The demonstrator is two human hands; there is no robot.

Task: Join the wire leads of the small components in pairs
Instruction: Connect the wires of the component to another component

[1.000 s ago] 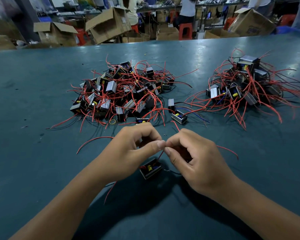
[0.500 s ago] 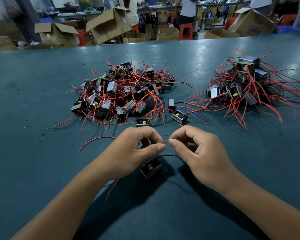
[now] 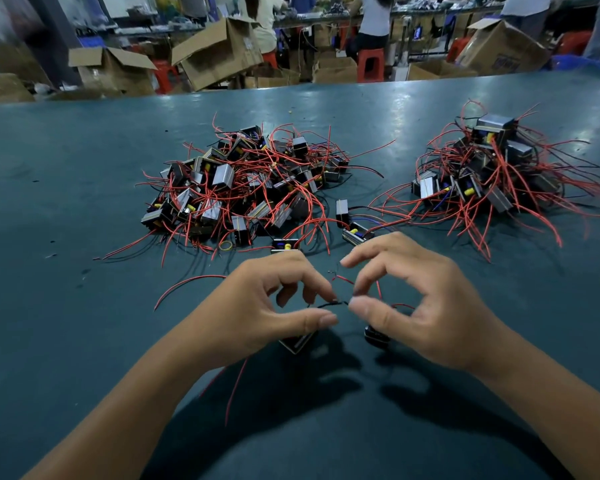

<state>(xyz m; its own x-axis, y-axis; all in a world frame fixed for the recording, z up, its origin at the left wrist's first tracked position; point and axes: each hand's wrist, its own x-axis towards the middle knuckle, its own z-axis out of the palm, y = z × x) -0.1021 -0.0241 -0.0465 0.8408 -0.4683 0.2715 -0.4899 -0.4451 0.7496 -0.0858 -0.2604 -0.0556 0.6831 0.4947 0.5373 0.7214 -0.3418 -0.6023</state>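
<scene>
Black leads [image 3: 329, 304] meet between both hands' curled fingers [image 3: 321, 289]; actual pinch unclear, components half hidden.

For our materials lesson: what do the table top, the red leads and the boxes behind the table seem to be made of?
Table top: probably smooth teal vinyl or rubber mat; soft glare.
Red leads: likely plastic-insulated wire; glossy, bending freely.
Boxes: corrugated cardboard; matte brown, creased flaps.
</scene>
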